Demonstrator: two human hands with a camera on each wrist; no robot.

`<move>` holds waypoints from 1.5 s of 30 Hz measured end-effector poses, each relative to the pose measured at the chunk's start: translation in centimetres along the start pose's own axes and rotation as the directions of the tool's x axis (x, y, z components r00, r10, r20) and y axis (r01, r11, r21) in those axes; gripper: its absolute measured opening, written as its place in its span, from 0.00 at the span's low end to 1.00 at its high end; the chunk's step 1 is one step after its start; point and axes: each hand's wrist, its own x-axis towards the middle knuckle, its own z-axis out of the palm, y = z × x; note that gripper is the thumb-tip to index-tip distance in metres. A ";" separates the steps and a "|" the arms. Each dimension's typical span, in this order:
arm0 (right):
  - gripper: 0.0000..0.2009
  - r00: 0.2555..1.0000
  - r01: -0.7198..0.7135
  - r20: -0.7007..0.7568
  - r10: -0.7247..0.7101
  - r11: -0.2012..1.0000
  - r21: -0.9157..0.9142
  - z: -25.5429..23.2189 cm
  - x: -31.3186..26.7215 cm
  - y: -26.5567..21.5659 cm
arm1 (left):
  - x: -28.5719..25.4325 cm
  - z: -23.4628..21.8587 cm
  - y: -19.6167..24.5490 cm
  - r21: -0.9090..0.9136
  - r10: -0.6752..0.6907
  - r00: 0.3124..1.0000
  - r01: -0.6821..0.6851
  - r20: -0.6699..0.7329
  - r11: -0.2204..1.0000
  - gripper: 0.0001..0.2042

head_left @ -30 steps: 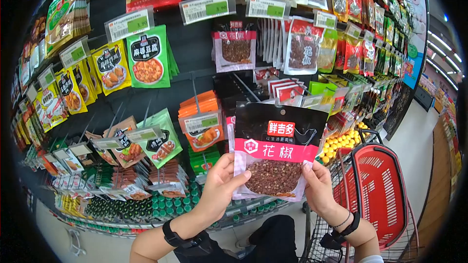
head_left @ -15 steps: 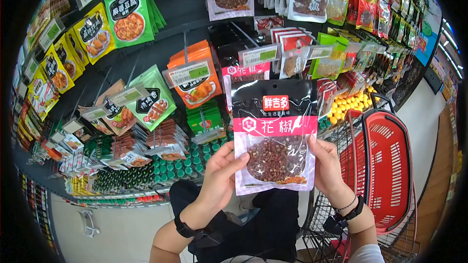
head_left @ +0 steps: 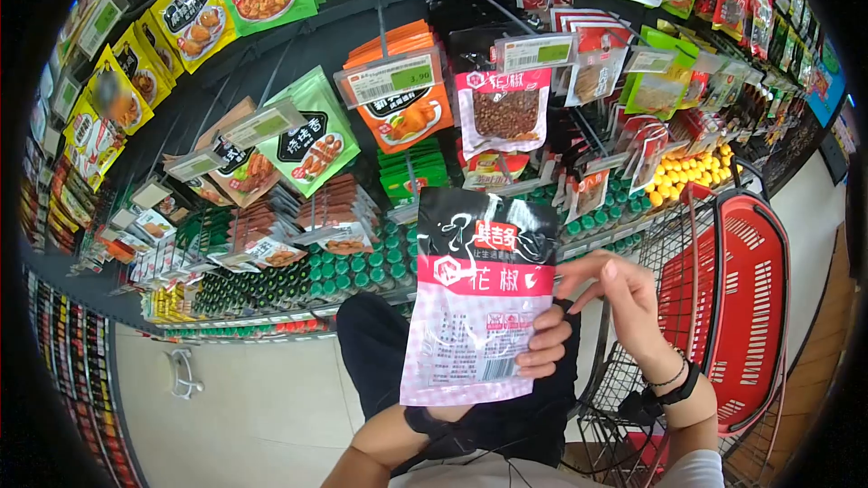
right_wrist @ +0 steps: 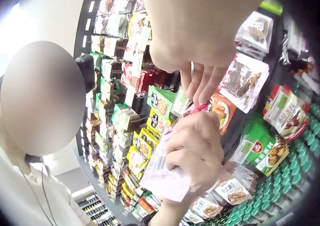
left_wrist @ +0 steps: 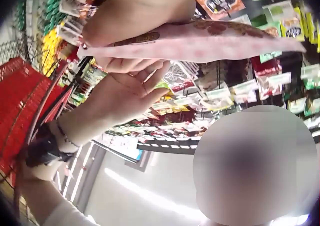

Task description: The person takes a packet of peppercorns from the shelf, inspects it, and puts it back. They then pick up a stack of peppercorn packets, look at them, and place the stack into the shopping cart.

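Note:
In the head view, a packet of Sichuan peppercorns (head_left: 475, 334) with a black top, a pink band and a pale checked back hangs upright before my body. Its printed back, with a barcode, faces me. My left hand (head_left: 544, 343) grips it from behind, fingers curled round the right edge; the rest of that hand is hidden. Seen edge-on in the left wrist view, the packet (left_wrist: 200, 48) lies between thumb and fingers. Beside its right edge is my right hand (head_left: 624, 294), with loosely bent fingers close to the pink band and nothing in its grasp.
Hooks on the shelf hold seasoning packets, among them a matching peppercorn packet (head_left: 503, 108) and an orange packet (head_left: 402, 117). Green-capped bottles (head_left: 362, 267) line the lower shelf. At right stands a cart with a red basket (head_left: 723, 316), near yellow items (head_left: 692, 172).
The packet has turned from its front to its back. Both hands held its sides earlier; now the left alone grips it and the right has let go. The head view has tilted down.

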 end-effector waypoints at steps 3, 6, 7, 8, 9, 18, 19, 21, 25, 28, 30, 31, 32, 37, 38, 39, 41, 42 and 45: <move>0.18 0.998 -0.041 -0.049 0.044 0.998 0.052 0.0 0.2 0.3 | 0.3 0.2 -0.8 0.032 -0.057 0.996 0.055 0.070 0.998 0.12; 0.14 0.996 -0.056 -0.064 0.061 0.996 0.074 0.2 0.2 0.3 | 0.0 -0.5 -0.7 -0.060 -0.094 0.987 0.102 0.129 0.993 0.12; 0.13 0.996 -0.054 -0.066 0.057 0.997 0.054 0.2 0.2 0.3 | 0.0 -0.6 -0.7 -0.065 -0.087 0.988 0.096 0.125 0.993 0.12; 0.12 0.996 -0.055 -0.067 0.057 0.998 0.035 0.3 0.2 0.4 | -0.1 -0.6 -0.5 -0.065 -0.097 0.988 0.105 0.124 0.992 0.12; 0.12 0.996 -0.050 -0.069 0.053 0.998 0.040 0.3 0.2 0.6 | -0.2 -0.6 -0.5 -0.069 -0.104 0.987 0.113 0.120 0.991 0.12; 0.10 0.994 -0.072 -0.088 0.072 0.997 0.003 0.4 0.3 1.0 | -0.1 0.1 -0.4 -0.145 0.048 0.999 -0.045 0.021 0.988 0.08; 0.10 0.993 -0.076 -0.086 0.076 0.997 0.004 0.5 0.3 1.0 | -0.2 0.1 -0.3 -0.140 0.052 0.998 -0.049 0.020 0.989 0.08; 0.10 0.994 -0.074 -0.087 0.072 0.997 -0.014 0.5 0.4 1.1 | -0.3 -0.1 -0.2 -0.137 0.060 0.998 -0.057 0.016 0.989 0.08; 0.11 0.995 -0.076 -0.066 0.073 0.996 -0.047 0.4 0.4 1.2 | -0.7 -1.0 0.1 -0.001 0.105 0.993 -0.105 -0.055 0.994 0.09; 0.15 0.992 -0.129 -0.005 0.129 0.991 -0.042 0.1 0.2 1.0 | -0.6 1.3 -1.1 0.772 0.665 0.590 -0.107 -0.457 0.626 0.10; 0.20 0.980 -0.200 0.003 0.200 0.980 -0.005 -0.1 0.1 0.7 | -1.3 -2.3 1.0 0.949 0.911 0.312 -0.074 -0.269 0.305 0.08; 0.22 0.986 -0.160 0.044 0.163 0.985 -0.068 -0.5 0.2 1.4 | -1.6 -1.8 1.1 0.973 0.931 0.298 -0.028 -0.211 0.229 0.07; 0.20 0.977 -0.198 0.067 0.203 0.977 -0.081 -0.6 0.4 0.7 | -2.4 -0.9 1.3 0.988 0.946 0.286 0.020 -0.154 0.154 0.06; 0.15 0.912 -0.405 0.113 0.394 0.908 0.107 -0.4 1.0 2.4 | -3.2 3.0 1.0 0.991 0.963 0.239 -0.016 -0.122 0.130 0.08; 0.15 0.905 -0.424 0.135 0.404 0.887 0.181 -0.3 1.0 2.4 | -3.6 3.2 1.1 0.994 0.952 0.294 -0.040 -0.090 0.107 0.08; 0.15 0.905 -0.424 0.126 0.407 0.888 0.180 -0.3 1.1 2.6 | -3.9 3.3 1.2 0.994 0.937 0.345 -0.066 -0.056 0.084 0.08; 0.16 0.891 -0.454 0.136 0.433 0.857 0.243 -0.3 1.0 2.8 | -3.7 3.8 1.2 0.987 0.932 0.351 -0.097 -0.087 0.128 0.08; 0.16 0.879 -0.477 0.147 0.454 0.824 0.306 -0.3 1.0 2.8 | -3.6 4.0 1.2 0.978 0.927 0.359 -0.127 -0.113 0.168 0.08; 0.18 0.859 -0.511 0.173 0.482 0.776 0.369 -0.3 0.9 2.5 | -4.0 3.9 1.3 0.971 0.916 0.378 -0.137 -0.134 0.198 0.07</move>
